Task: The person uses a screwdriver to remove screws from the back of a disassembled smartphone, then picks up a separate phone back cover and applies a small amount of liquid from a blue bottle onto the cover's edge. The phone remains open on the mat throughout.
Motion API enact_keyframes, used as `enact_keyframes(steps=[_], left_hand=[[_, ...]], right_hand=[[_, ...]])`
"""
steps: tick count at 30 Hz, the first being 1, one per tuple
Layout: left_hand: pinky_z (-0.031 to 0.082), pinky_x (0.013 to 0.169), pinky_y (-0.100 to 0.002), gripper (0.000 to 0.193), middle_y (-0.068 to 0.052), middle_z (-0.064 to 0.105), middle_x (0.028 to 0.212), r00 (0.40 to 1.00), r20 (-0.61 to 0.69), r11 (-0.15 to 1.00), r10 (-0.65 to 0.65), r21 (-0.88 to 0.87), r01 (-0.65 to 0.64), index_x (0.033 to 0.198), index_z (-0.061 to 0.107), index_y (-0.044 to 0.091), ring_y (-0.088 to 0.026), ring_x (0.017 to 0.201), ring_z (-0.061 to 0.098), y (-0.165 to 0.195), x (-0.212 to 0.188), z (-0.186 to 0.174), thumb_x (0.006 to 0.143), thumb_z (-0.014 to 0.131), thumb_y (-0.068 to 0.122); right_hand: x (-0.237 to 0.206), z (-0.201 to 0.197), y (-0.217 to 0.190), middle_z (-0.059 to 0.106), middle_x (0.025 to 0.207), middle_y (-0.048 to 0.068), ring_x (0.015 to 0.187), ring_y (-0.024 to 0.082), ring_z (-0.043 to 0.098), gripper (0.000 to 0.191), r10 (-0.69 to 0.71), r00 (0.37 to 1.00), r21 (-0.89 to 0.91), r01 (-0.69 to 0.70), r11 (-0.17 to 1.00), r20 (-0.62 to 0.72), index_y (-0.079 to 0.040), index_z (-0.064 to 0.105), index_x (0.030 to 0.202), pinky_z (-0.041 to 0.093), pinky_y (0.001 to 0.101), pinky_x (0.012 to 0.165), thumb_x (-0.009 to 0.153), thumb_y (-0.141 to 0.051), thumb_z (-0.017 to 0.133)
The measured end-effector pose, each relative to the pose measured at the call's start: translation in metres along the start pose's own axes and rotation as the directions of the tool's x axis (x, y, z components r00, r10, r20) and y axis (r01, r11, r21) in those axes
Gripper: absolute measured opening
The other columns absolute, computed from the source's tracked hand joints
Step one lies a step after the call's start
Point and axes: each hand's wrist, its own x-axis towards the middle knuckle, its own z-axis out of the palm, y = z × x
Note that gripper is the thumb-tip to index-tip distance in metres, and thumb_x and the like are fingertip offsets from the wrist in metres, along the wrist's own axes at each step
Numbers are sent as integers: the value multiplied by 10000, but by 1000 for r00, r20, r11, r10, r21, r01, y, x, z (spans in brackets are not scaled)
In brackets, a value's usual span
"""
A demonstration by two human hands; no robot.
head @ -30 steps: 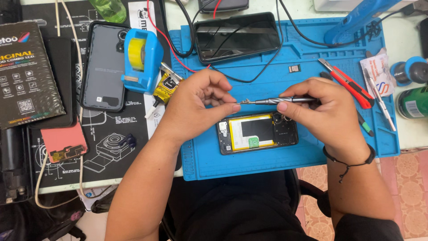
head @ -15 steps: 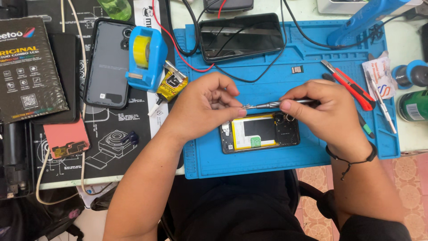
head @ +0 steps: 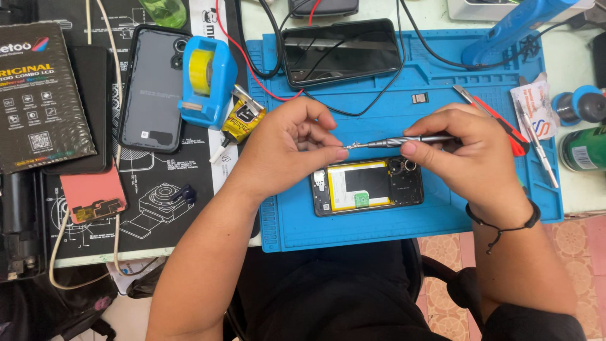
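Blue repair mat (head: 442, 218) covers the counter's near edge. Right hand (head: 467, 151) grips a precision screwdriver (head: 404, 141); left hand (head: 287, 148) pinches its tip, both just above the opened phone (head: 369, 186), bare mat around.

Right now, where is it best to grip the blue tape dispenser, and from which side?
Probably grip the blue tape dispenser from above, across its flat sides: it stands upright with the yellow roll in its middle. A glue tube crowds its right side.

Pale workbench (head: 571, 63), blue silicone mat (head: 442, 76), black printed mat (head: 158, 189), green bottle (head: 584, 149)
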Motion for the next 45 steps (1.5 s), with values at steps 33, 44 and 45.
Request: enact_keyframes(steps=[33, 44, 45], left_hand=[[547, 817, -357, 552, -34, 727, 1001, 963, 231, 771, -138, 636, -42, 1111, 679, 129, -227, 986, 693, 17, -10, -4, 607, 904, 130], [543, 841, -368, 543, -46, 727, 1011, 961, 267, 771, -75, 627, -114, 1091, 677, 127, -254, 995, 687, 16, -12, -4, 601, 910, 155], [543, 843, -369, 535, -46, 727, 1012, 962, 266, 769, -65, 628, -122, 1087, 678, 128, -256, 995, 687, 16, -12, -4, 605, 908, 159]], right_hand=[[11, 24, -99, 603, 703, 60, 653, 312, 627, 190, -395, 752, -413, 633, 655, 527, -92, 661, 796, 475, 446, 552, 741, -219, 791], [12, 35, -110, 629, 796, 95, 744, 314, 653, 211, -377, 688, -358, 676, 645, 620, -95, 673, 939, 516, 436, 662, 759, -184, 738], [12, 36, -111, 632, 810, 101, 745, 311, 656, 223, -397, 676, -339, 689, 641, 621, -83, 673, 968, 520, 432, 665, 789, -198, 735]])
